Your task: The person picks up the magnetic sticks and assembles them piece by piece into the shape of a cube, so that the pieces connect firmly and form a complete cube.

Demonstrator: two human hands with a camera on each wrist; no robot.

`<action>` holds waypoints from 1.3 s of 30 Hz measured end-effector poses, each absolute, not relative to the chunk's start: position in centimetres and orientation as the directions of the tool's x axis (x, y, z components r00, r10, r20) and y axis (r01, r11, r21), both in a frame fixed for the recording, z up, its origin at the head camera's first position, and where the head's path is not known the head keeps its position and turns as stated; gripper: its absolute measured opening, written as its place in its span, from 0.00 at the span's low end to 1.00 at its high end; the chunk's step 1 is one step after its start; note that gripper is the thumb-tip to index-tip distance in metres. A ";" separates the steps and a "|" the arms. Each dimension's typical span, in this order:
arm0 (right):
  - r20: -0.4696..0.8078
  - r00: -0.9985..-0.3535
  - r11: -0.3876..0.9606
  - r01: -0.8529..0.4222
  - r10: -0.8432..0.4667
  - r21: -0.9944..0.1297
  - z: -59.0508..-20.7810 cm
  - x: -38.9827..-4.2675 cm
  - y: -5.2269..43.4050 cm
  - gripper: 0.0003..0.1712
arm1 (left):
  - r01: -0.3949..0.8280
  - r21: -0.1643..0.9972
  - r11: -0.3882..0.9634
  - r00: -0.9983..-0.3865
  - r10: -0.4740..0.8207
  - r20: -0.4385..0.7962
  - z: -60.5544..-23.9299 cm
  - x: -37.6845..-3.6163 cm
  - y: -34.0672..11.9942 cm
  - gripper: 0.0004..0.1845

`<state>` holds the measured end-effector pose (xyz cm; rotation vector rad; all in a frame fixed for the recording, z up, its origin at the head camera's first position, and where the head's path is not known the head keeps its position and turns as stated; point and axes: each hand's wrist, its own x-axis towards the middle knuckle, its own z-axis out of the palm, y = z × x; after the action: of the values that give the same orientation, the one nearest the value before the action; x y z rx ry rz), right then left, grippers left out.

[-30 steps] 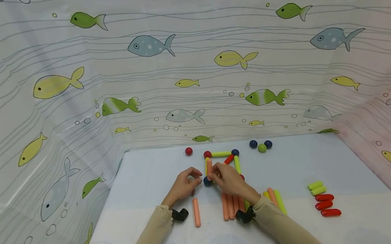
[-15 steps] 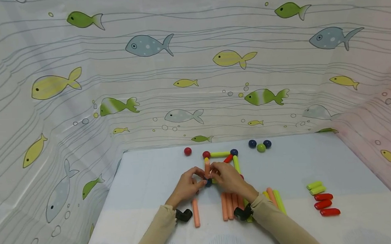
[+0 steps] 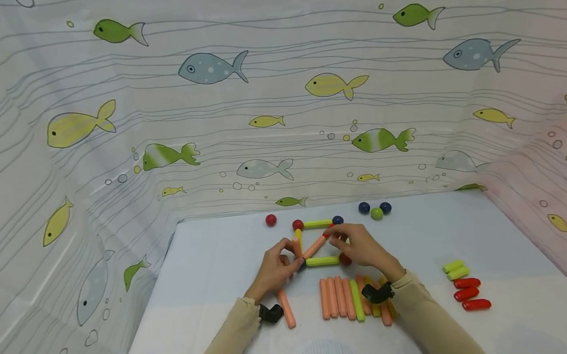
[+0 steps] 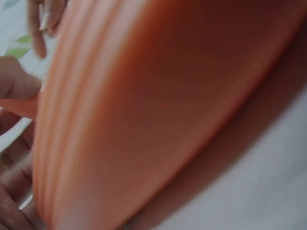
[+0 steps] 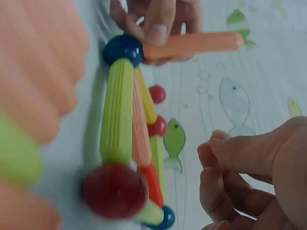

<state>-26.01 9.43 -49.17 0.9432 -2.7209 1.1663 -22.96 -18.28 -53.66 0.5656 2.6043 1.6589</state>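
Observation:
A square of green sticks (image 3: pixel 322 260) with ball corners lies on the pale blue table (image 3: pixel 210 257). An orange stick (image 3: pixel 314 246) runs diagonally inside it. My left hand (image 3: pixel 281 261) is at the near-left corner and pinches a second orange stick (image 5: pixel 192 44) that stands on the blue ball (image 5: pixel 123 49). My right hand (image 3: pixel 358 245) hovers over the far-right part of the square, its fingers (image 5: pixel 240 158) loosely curled and holding nothing. A red ball (image 5: pixel 114 190) caps the near-right corner. The left wrist view is filled by a blurred orange stick (image 4: pixel 158 115).
A loose orange stick (image 3: pixel 286 308) lies by my left wrist. A row of orange and green sticks (image 3: pixel 339 298) lies by my right wrist. Short green (image 3: pixel 452 269) and red pieces (image 3: pixel 471 294) sit at the right. Spare balls (image 3: pixel 376 213) and a red ball (image 3: pixel 271 220) lie at the back. A fish-print curtain (image 3: pixel 260 119) surrounds the table.
My right hand has moved from the near-left corner toward the far right of the square. An orange stick now lies diagonally inside it. My left hand stays at the near-left corner.

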 end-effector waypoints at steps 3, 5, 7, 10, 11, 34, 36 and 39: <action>0.211 -0.832 0.567 -0.513 -0.513 -0.644 -49.4 -26.3 11.3 0.14 | 0.313 0.882 0.353 -0.934 0.284 0.218 -53.5 -23.0 -18.3 0.16; 0.186 -0.838 0.585 -0.501 -0.514 -0.638 -49.5 -26.6 12.3 0.14 | 0.323 0.882 0.342 -0.933 0.273 0.236 -53.4 -23.0 -18.3 0.18; 0.175 -0.852 0.608 -0.482 -0.494 -0.631 -49.7 -27.0 13.2 0.14 | 0.329 0.883 0.334 -0.932 0.264 0.248 -53.3 -23.0 -18.3 0.18; 0.176 -0.893 0.661 -0.428 -0.414 -0.616 -49.9 -27.9 14.6 0.14 | 0.326 0.887 0.326 -0.935 0.251 0.251 -53.3 -23.1 -18.3 0.14; 0.180 -0.908 0.683 -0.406 -0.379 -0.607 -50.1 -28.3 15.0 0.14 | 0.323 0.891 0.319 -0.936 0.246 0.251 -53.3 -23.1 -18.3 0.13; 0.256 -0.961 0.820 -0.226 -0.101 -0.526 -52.2 -33.1 19.2 0.20 | 0.364 0.918 0.155 -0.920 0.214 0.329 -52.1 -22.3 -17.8 0.19; 0.261 -0.960 0.828 -0.228 -0.103 -0.512 -52.2 -33.1 19.1 0.20 | 0.365 0.920 0.141 -0.918 0.216 0.331 -52.0 -22.3 -17.7 0.18; 0.260 -0.959 0.837 -0.230 -0.109 -0.496 -52.0 -33.1 19.0 0.19 | 0.359 0.926 0.118 -0.919 0.221 0.327 -52.0 -22.3 -17.6 0.16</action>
<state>-33.10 19.00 -52.04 0.2617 -2.7954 0.7965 -22.26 -17.63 -52.00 0.6326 2.4268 2.0667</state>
